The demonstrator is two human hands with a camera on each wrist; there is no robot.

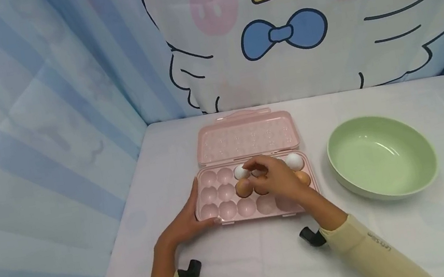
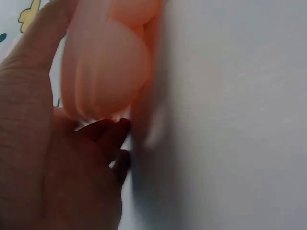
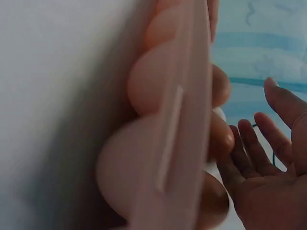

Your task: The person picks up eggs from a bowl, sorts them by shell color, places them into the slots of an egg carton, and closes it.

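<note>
A pink egg box [image 1: 226, 191] with round hollows lies on the table, its lid [image 1: 247, 138] folded open toward the back. My left hand [image 1: 187, 218] grips the box's left end, thumb at the front edge and fingers along the side. In the left wrist view those fingertips touch the box wall [image 2: 108, 72]. Over the eggs hovers my right hand [image 1: 277, 178], fingers loosely bent and holding nothing. White eggs [image 1: 294, 161] sit in the back row, brown eggs [image 1: 244, 188] in the middle row; the right hand partly hides them. Brown eggs [image 3: 220, 136] also rise above the rim in the right wrist view.
To the right of the box stands a large green bowl [image 1: 380, 161] with nothing seen inside. A white cloth covers the table [image 1: 243, 262]. Behind it hangs a curtain [image 1: 237, 72] with a cartoon figure, and another blue-striped curtain [image 1: 36, 189] hangs at the left.
</note>
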